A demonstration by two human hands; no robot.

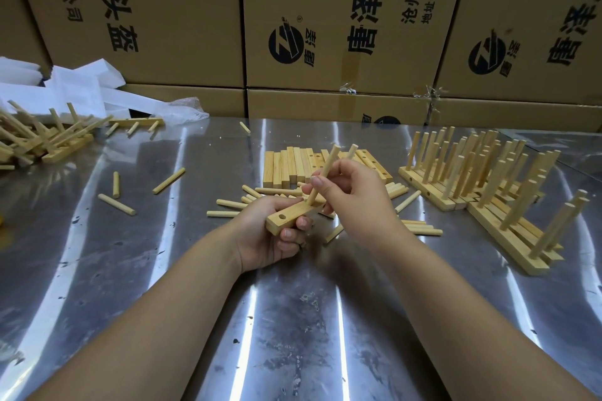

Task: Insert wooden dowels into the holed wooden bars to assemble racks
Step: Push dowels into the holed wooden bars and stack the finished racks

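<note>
The bar is held above the middle of the desk, tilted, with one end pointing toward the near left. One open hole shows on its top face close to that end. The left hand grips the bar from below, fingers curled round its underside.

A dowel stands at a slant with its lower end at the bar's top face. How deep it sits cannot be told. The right hand pinches this dowel between thumb and fingers, about halfway up. A second dowel projects above the same hand; the grip on it is hidden.

Just beyond the hands, spare bars lie flat side by side, some with holes showing. Loose dowels are scattered beside and beneath the hands. Three stray dowels lie apart toward the left edge.

Near the right edge stand finished racks, packed together with their dowels upright. At the far left corner lies a tumbled heap of racks, with white wrapping behind it. Printed boxes are stacked along the far edge.
</note>
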